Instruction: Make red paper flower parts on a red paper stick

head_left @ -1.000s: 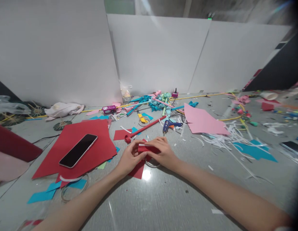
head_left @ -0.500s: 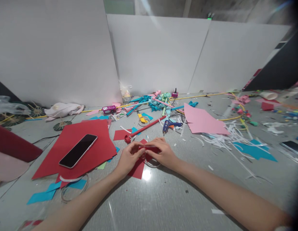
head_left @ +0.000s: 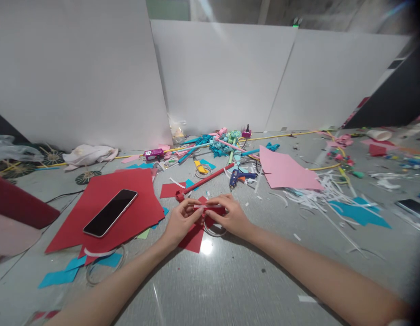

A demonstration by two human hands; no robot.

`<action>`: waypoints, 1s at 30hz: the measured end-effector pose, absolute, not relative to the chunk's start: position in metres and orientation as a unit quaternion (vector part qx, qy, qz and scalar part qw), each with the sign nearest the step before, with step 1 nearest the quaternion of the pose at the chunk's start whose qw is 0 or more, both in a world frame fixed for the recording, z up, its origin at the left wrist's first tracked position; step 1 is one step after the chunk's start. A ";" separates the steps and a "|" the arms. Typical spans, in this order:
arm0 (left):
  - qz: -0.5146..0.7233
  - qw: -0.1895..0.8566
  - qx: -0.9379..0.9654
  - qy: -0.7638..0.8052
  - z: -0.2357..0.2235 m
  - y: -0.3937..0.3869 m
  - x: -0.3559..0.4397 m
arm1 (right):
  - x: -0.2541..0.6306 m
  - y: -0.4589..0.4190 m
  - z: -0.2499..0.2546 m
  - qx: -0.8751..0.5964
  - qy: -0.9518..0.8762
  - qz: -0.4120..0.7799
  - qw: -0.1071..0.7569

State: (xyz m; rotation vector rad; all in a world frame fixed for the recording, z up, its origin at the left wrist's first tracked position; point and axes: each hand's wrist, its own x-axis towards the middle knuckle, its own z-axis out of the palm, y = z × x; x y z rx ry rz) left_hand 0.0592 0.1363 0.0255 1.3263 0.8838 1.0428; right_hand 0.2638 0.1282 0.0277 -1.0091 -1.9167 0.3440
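Observation:
Between my two hands is a small folded strip of red paper with a pale band along its upper edge. My left hand pinches its left end between thumb and fingers. The right end is in the grip of my right hand, thumb in front and fingers behind. Under the hands lies a flat red paper piece, partly covered, and a clear tape ring shows below the right hand. Just beyond, a red paper stick with a curled end lies diagonally.
A black phone rests on large red sheets at left. A blue glue gun lies beyond my right hand. A pink sheet and white paper strips are at right. White panels stand behind.
The red strip has turned between my fingers, so more of its front and a pale edge now show. Both hands stay in nearly the same place.

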 end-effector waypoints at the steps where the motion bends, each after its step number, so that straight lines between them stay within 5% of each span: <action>1: 0.438 0.583 0.572 0.376 0.026 0.136 0.059 | 0.264 0.128 0.027 -0.404 -0.782 0.140 0.454; 30: 0.456 0.568 0.554 0.405 0.023 0.141 0.056 | 0.269 0.136 0.018 -0.387 -0.648 0.394 0.525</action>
